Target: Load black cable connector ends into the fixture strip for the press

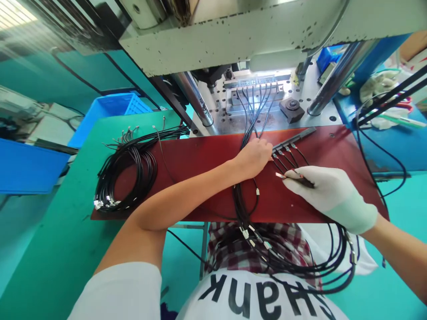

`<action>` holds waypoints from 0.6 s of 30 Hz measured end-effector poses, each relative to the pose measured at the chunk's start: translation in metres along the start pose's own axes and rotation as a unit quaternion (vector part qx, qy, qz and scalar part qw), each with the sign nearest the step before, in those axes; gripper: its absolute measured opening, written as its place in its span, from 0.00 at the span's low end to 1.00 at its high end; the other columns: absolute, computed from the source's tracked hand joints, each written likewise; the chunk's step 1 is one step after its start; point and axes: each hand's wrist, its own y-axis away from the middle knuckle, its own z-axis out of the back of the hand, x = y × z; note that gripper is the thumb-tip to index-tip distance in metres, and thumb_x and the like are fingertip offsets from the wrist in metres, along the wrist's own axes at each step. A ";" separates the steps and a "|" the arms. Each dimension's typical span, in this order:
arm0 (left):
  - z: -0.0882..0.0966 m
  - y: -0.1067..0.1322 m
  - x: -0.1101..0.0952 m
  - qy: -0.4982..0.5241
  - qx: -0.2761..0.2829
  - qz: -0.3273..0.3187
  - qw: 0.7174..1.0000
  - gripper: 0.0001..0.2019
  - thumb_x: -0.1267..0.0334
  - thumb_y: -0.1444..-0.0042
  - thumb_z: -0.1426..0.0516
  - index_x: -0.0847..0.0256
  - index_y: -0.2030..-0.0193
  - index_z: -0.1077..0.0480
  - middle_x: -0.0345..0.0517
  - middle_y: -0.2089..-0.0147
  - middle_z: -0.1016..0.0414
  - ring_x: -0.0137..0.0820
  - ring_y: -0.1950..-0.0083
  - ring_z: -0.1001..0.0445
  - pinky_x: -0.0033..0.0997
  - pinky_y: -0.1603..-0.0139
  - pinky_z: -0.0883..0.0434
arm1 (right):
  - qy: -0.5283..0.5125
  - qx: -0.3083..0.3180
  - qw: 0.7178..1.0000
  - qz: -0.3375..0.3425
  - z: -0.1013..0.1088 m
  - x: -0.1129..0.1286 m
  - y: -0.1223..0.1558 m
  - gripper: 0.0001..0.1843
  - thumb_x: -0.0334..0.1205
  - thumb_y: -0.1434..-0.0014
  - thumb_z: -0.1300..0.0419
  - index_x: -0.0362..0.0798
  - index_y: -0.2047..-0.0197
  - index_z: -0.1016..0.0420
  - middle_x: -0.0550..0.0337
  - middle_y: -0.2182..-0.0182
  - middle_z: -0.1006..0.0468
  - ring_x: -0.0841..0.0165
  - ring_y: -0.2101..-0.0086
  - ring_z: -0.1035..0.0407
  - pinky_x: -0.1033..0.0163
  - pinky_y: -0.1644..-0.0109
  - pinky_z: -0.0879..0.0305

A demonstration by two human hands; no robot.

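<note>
My bare left hand (255,158) is closed at the left end of a grey slotted bar (293,138), its fingertips partly hidden. Several black cables with small metal connectors (282,153) sit in a row along that bar. My right hand (322,189), in a white glove, pinches more black cable ends (302,179); a metal connector tip (280,175) sticks out past the fingers. Under my left wrist passes a bundle of black cables (240,202), running from the press fixture (255,95) down to my lap.
The bar lies over a dark red board (200,155). A coil of black cables (125,178) rests at its left end, partly on a green table (70,213). Press columns (196,100) rise behind the board. Blue bins (110,106) stand at left; a glove and scissors lie at far right.
</note>
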 end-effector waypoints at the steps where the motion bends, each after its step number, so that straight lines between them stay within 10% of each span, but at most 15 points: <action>1: 0.000 -0.003 0.002 0.031 0.008 0.007 0.999 0.11 0.62 0.33 0.47 0.71 0.56 0.29 0.55 0.56 0.25 0.40 0.54 0.28 0.38 0.48 0.34 | -0.023 0.016 1.000 -0.011 0.000 0.000 0.000 0.14 0.52 0.38 0.38 0.52 0.57 0.20 0.62 0.61 0.20 0.66 0.64 0.27 0.63 0.58 0.37; 7: 0.010 -0.013 0.005 0.205 0.053 0.060 0.975 0.07 0.64 0.37 0.46 0.67 0.60 0.32 0.53 0.57 0.24 0.37 0.57 0.25 0.35 0.58 0.31 | -0.266 0.090 0.957 -0.076 0.006 -0.004 -0.006 0.25 0.56 0.32 0.46 0.47 0.73 0.28 0.60 0.73 0.26 0.68 0.54 0.29 0.68 0.46 0.40; 13: 0.010 -0.024 -0.001 0.654 0.167 0.168 0.718 0.15 0.55 0.33 0.52 0.62 0.68 0.38 0.40 0.82 0.36 0.25 0.85 0.40 0.24 0.83 0.45 | -0.242 0.084 0.952 -0.167 0.011 0.000 -0.014 0.20 0.58 0.38 0.40 0.49 0.64 0.23 0.62 0.68 0.23 0.69 0.65 0.30 0.66 0.59 0.38; 18: -0.004 -0.019 -0.011 0.753 0.142 0.156 0.623 0.18 0.52 0.32 0.50 0.65 0.67 0.35 0.41 0.82 0.37 0.22 0.86 0.43 0.22 0.86 0.49 | 0.098 0.004 0.993 -0.069 0.003 0.017 -0.018 0.20 0.53 0.35 0.46 0.48 0.70 0.26 0.62 0.74 0.27 0.70 0.72 0.36 0.63 0.67 0.49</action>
